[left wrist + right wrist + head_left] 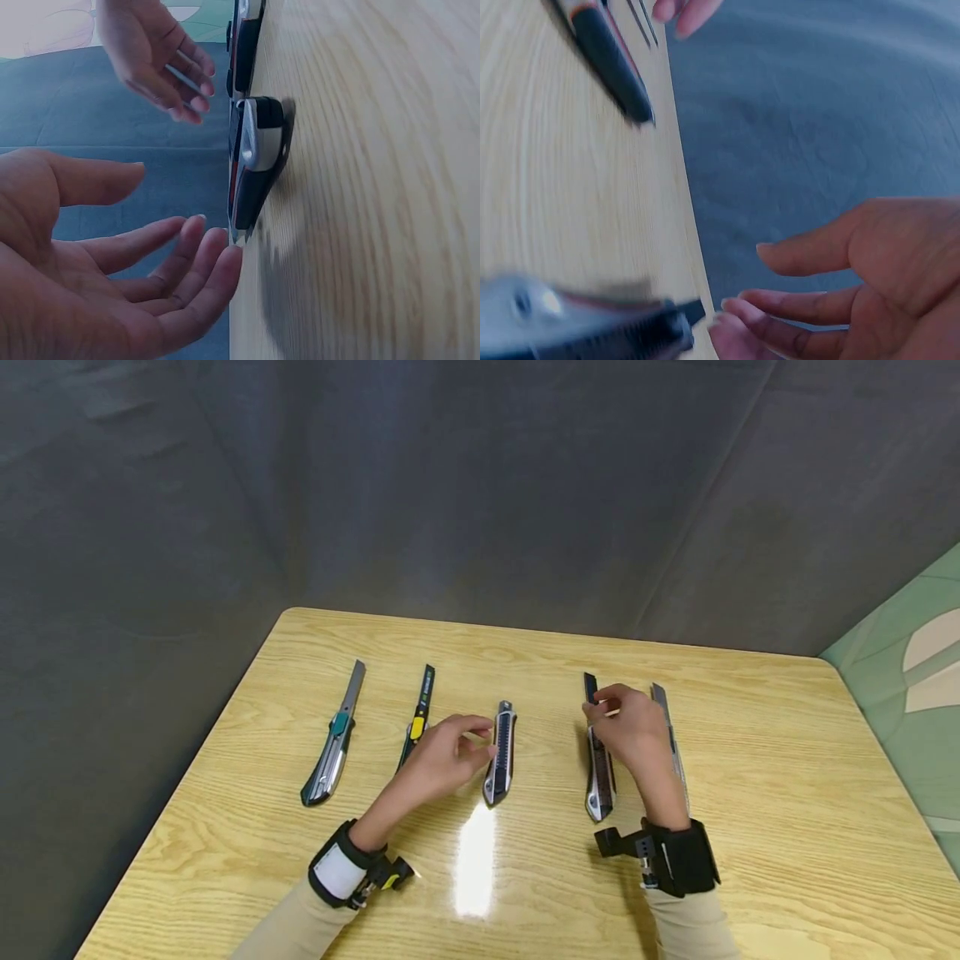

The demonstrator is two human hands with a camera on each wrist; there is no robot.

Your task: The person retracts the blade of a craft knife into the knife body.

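Observation:
In the head view my left hand (pixel 442 758) hovers just left of a grey-and-black snap-off utility knife (pixel 502 756), whose blade is drawn in. Its thumb and fingers are loosely bent and apart, as the left wrist view of that hand (pixel 127 292) confirms. Over the upper part of another utility knife (pixel 599 777), with a dark blade out, is my right hand (pixel 633 727). In the right wrist view the right hand's (pixel 870 292) fingers are spread from the thumb with nothing between them; the nearby knife (pixel 592 322) lies on the table.
Further left lie a green-and-silver utility knife (pixel 330 760) with its blade extended and a black-and-yellow one (pixel 418 722), partly behind the left hand. A slim silver knife (pixel 677 752) is partly covered by the right hand. A dark cloth (pixel 480 510) hangs behind the wooden table (pixel 787 827).

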